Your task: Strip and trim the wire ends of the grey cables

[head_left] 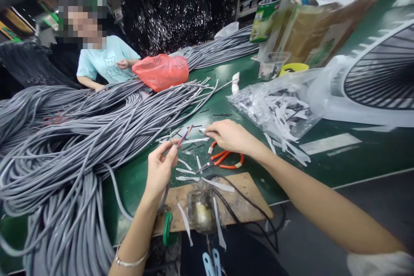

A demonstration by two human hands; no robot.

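Note:
My left hand (163, 161) is closed on the end of a grey cable, with red and blue inner wires (186, 134) sticking out past the fingertips. My right hand (228, 133) is pinched just to the right of these wires, with a small pale, shiny tip (202, 130) showing at its fingers; I cannot make out what it is. Below the right hand lie orange-handled scissors (223, 158). White strips (188, 178) and dark short pieces are scattered around both hands on the green table (129, 189).
Grey cable bundles (80, 138) cover the left side. A red plastic bag (161, 71) rests on them, near a co-worker (108, 58). At right are a clear bag of white strips (278, 105) and a fan (381, 73). A wooden board (249, 189) carries a small machine (202, 211) at the front edge.

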